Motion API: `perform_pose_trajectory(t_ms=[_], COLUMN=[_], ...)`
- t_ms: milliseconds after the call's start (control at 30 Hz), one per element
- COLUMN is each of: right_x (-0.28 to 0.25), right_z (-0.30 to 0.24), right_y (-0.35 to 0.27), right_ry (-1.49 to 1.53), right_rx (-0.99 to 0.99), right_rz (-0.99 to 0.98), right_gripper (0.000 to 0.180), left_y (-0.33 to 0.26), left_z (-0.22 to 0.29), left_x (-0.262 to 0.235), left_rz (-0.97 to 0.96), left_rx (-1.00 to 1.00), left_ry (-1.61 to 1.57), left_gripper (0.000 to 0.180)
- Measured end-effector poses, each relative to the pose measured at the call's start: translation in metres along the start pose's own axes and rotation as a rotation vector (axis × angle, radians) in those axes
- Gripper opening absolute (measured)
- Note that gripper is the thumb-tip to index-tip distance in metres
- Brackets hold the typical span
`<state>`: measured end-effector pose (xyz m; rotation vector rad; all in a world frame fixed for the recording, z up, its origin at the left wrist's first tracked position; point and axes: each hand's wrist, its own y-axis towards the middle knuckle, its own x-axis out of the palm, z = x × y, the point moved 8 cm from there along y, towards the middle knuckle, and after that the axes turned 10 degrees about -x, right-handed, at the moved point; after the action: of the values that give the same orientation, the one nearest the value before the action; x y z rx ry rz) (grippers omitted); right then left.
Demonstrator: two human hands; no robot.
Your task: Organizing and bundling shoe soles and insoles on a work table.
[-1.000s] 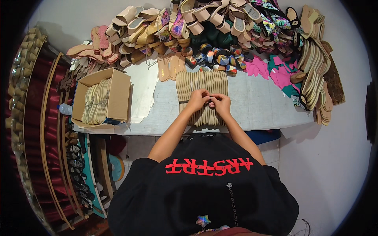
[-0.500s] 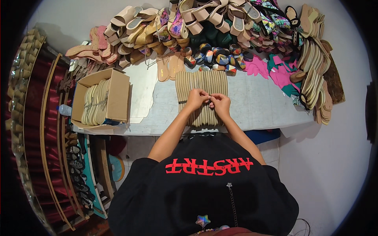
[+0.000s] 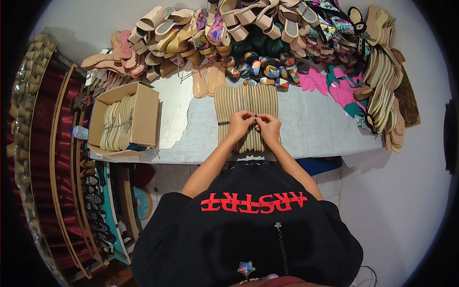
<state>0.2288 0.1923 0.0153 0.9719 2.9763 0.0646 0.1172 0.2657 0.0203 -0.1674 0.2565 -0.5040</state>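
Observation:
A row of beige shoe insoles [image 3: 246,98] stands on edge, pressed side by side, at the middle of the table's front. A dark narrow strap [image 3: 224,123] runs across the row. Over its middle, my left hand [image 3: 241,124] pinches the strap between thumb and fingers. Close beside it, my right hand [image 3: 269,128] also pinches the strap, the fingertips of both hands almost touching. The small part of strap between the fingers is mostly covered, so a knot cannot be made out.
On the left of the table [image 3: 201,138] stands an open cardboard box [image 3: 147,117] holding another strapped insole bundle [image 3: 118,123]. White sheets [image 3: 173,112] lie beside it. Heaped sandals [image 3: 267,26] line the back, with patterned heels [image 3: 267,71], pink fabric pieces [image 3: 315,80] and stacked insoles [image 3: 380,107] rightward.
The whole view has shifted very slightly. Both hands stay pinched over the middle of the insole row, with only small finger movement.

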Motion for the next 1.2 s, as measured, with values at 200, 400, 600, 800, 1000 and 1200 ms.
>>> perform_pose_trajectory(t_ms=[200, 400, 600, 800, 1000, 1200], right_x=[0.000, -0.001, -0.002, -0.003, -0.002, 0.003], right_z=[-0.002, -0.011, -0.018, -0.035, -0.039, -0.042], right_y=[0.003, 0.005, 0.009, 0.013, 0.011, 0.005], right_ry=[-0.031, -0.134, -0.204, -0.302, -0.350, -0.430], right_rx=[0.001, -0.182, -0.278, -0.481, -0.575, -0.662], right_rz=[-0.036, -0.101, -0.201, -0.233, -0.222, -0.225], right_gripper=[0.008, 0.009, 0.006, 0.013, 0.019, 0.019], left_y=[0.001, 0.007, 0.010, 0.014, 0.016, 0.018], left_z=[0.002, 0.000, 0.001, 0.004, 0.003, 0.001], left_x=[-0.004, -0.004, 0.002, 0.007, 0.008, 0.009], left_rz=[0.082, 0.037, -0.153, -0.252, -0.275, -0.293], left_rx=[-0.009, -0.012, -0.046, -0.041, -0.041, -0.029], left_ry=[0.037, 0.076, 0.009, 0.121, 0.117, 0.096], left_gripper=[0.014, 0.013, 0.010, 0.010, 0.009, 0.008])
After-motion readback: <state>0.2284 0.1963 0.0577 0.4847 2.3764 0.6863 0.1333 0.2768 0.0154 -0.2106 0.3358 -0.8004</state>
